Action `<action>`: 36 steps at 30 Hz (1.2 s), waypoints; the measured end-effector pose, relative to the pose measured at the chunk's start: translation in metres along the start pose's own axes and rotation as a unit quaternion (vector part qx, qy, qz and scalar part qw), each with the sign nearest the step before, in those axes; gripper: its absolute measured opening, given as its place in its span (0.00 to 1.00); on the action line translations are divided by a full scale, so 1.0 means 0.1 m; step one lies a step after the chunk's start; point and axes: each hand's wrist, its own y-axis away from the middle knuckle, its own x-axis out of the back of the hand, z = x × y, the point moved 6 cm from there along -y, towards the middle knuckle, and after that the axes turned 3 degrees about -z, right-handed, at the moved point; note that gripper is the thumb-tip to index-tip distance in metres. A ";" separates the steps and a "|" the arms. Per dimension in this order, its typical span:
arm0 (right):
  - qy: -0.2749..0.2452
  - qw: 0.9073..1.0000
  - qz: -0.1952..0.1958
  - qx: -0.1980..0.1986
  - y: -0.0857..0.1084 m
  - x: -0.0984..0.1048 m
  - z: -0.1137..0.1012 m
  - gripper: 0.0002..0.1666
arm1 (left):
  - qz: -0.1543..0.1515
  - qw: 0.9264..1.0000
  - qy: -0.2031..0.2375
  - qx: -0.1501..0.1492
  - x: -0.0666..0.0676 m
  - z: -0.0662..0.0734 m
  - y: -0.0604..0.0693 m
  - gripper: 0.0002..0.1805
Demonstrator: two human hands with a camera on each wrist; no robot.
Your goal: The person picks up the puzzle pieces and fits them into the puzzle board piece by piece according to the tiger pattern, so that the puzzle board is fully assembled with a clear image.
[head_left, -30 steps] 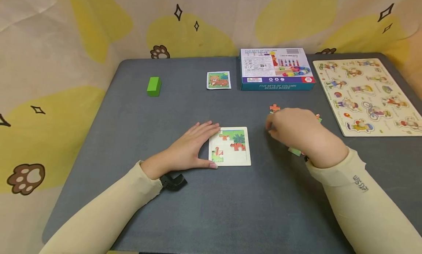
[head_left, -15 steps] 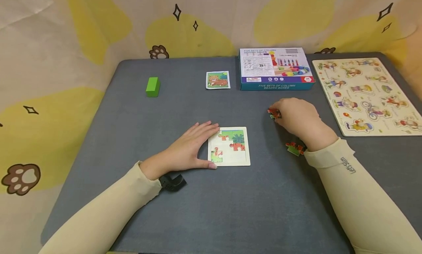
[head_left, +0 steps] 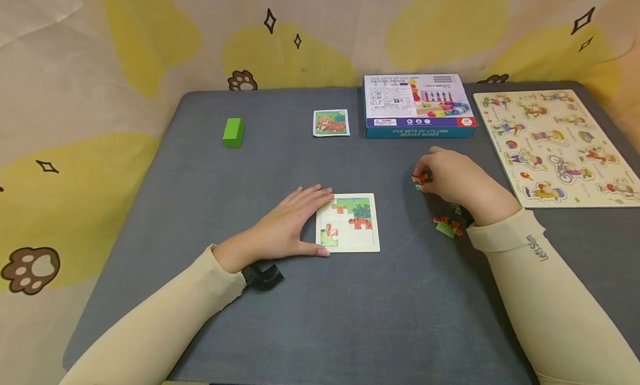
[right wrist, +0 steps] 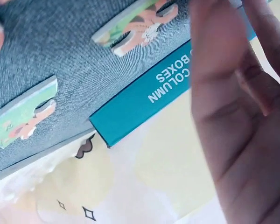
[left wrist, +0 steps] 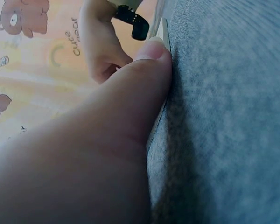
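A small square jigsaw tray lies mid-table with several orange-and-green pieces fitted inside. My left hand rests flat on its left edge, fingers spread over the far corner and thumb by the near one. In the left wrist view that thumb presses along the tray's edge. Right of the tray, my right hand pinches an orange-and-green puzzle piece close to the tabletop; its fingertips are partly hidden. Loose pieces lie beneath the wrist. Two more pieces, one a tiger-face piece, show in the right wrist view.
A bead-set box stands at the back, beside a small tiger picture card. A peg puzzle board covers the right side. At the back left stands a green block. Patterned cloth hangs behind the table.
My right hand moved away from me to the far loose piece, took it between the fingers, and shifted it slightly right and nearer. My left hand stayed on the tray.
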 end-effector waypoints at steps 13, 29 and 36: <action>-0.071 0.997 0.001 0.014 0.06 0.08 -0.04 0.04 | -0.002 1.000 -0.002 0.004 0.01 0.01 0.01 0.59; -0.146 0.984 0.044 0.097 0.23 -0.11 -0.91 0.13 | -0.003 1.000 0.004 0.006 0.01 0.00 0.01 0.58; -0.156 0.977 0.052 0.133 0.20 -0.29 -1.06 0.13 | 0.001 1.000 0.002 0.002 0.01 0.01 0.01 0.58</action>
